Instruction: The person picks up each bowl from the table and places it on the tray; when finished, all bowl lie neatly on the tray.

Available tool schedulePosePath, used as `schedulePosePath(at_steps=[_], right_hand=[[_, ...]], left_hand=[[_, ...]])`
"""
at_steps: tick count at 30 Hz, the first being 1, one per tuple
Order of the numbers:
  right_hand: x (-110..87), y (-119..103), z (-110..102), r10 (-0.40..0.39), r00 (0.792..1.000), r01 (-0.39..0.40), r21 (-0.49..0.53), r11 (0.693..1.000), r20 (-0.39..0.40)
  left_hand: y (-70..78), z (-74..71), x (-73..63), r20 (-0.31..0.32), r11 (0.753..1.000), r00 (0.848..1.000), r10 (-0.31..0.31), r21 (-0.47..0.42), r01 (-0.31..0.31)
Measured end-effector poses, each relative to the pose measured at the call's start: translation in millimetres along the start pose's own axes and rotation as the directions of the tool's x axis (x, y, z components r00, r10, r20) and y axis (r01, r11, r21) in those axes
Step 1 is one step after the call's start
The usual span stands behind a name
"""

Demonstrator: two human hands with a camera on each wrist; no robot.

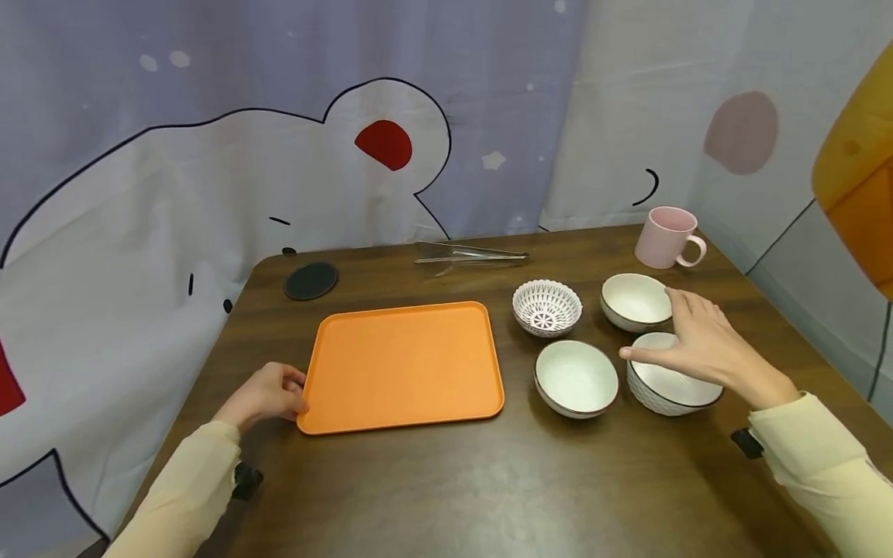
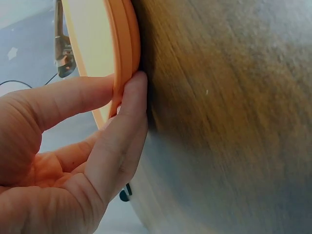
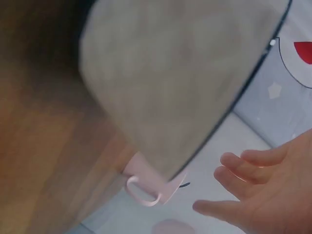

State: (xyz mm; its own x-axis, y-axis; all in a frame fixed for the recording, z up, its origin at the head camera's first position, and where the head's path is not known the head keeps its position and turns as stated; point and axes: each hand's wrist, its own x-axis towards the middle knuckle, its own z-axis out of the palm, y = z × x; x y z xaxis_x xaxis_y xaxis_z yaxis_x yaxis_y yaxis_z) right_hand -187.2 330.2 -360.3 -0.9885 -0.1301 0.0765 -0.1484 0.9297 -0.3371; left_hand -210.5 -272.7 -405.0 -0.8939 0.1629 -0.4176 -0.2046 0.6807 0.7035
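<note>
On the left of the head view my left hand (image 1: 265, 394) pinches the left edge of an orange tray (image 1: 405, 364). In the left wrist view the thumb lies on top of the tray's rim (image 2: 126, 39) and fingers curl under it. My right hand (image 1: 711, 349) hovers over the bowls on the right, thumb and fingers spread, holding nothing. Below it is a white bowl with a textured outside (image 1: 659, 399), partly covered by the hand. Behind stands a dark-rimmed white bowl (image 1: 631, 298). In the right wrist view the textured bowl (image 3: 170, 73) looms large, blurred, beside the spread fingers.
Another white bowl (image 1: 575, 378) and a small patterned bowl (image 1: 547, 308) stand right of the tray. A pink mug (image 1: 666, 239) is at the back right corner. Tongs (image 1: 474, 256) and a dark round coaster (image 1: 311, 280) lie along the back, near the patterned curtain (image 1: 279, 170).
</note>
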Motion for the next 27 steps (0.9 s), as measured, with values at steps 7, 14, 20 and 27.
schedulePosePath(at_steps=[7, 14, 20, 27], right_hand=[[-13.1, 13, 6, 0.046, 0.995, -0.046, -0.002, 0.999, 0.088], [-24.7, 23, 8, 0.054, 0.994, -0.053, -0.012, 0.999, 0.095], [-33.3, 26, 14, 0.049, 0.995, -0.050, 0.007, 0.999, 0.085], [-44.4, 31, 24, 0.043, 0.997, -0.047, 0.065, 0.997, 0.068]], left_hand=[[-2.5, -0.2, -0.1, 0.006, 1.000, 1.000, -0.007, -0.007, 0.007], [-3.9, -1.6, 3.5, 0.019, 1.000, 1.000, -0.014, -0.006, 0.014], [-5.4, -2.5, 2.8, 0.025, 1.000, 1.000, -0.019, -0.024, 0.020], [-3.6, -0.9, 2.2, 0.017, 1.000, 1.000, 0.001, -0.022, -0.001]])
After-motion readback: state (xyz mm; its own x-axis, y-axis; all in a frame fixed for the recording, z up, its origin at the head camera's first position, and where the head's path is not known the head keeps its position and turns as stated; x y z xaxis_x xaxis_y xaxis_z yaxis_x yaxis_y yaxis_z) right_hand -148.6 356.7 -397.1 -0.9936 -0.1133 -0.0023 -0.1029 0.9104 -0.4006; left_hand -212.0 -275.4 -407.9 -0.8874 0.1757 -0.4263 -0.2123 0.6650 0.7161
